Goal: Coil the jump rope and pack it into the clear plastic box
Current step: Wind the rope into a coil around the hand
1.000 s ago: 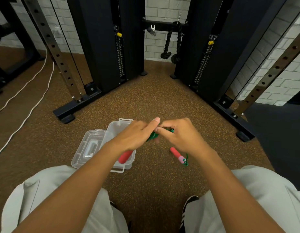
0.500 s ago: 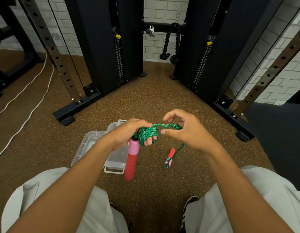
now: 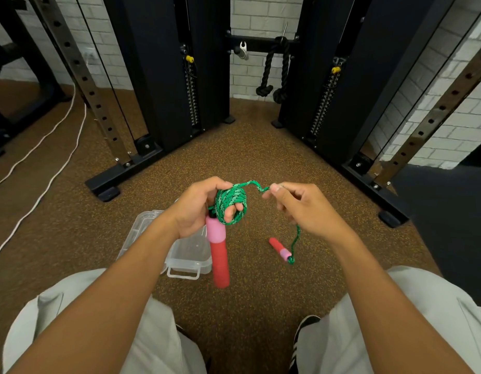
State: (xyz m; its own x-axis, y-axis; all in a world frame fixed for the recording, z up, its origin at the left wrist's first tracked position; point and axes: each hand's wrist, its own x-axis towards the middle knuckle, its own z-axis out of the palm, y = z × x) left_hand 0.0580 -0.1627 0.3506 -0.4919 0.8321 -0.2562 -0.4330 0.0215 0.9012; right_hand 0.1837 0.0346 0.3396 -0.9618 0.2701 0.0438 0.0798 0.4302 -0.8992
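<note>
Two bare hands are working above a speckled brown floor (image 3: 234,147), seen from the person's own head. The left hand (image 3: 199,209) is keeping a closed grip: its fingers are curling through a tight bundle of green rope (image 3: 230,205), and the turns are wrapping around those fingers. One red and pink handle (image 3: 218,249) is hanging down from that hand, pointing towards six o'clock, with its lower end blurred. The right hand (image 3: 305,209) is sitting at three o'clock from the bundle, a little apart from it, and is making a narrow pinching grip with thumb and forefinger on the free stretch of rope. From the pinch the rope is arching across to the bundle, and another stretch is trailing down below the hand to the second handle (image 3: 280,250). That smaller-looking handle is lying on the floor at about five o'clock from the bundle, tilted, with the rope joining its pink end.

The clear plastic box (image 3: 189,255) is standing open on the floor under the left wrist, at about seven o'clock from the bundle, and its lid (image 3: 138,233) is lying just beside it at nine o'clock, partly hidden by the forearm. Nothing of the rope is inside the box.
</note>
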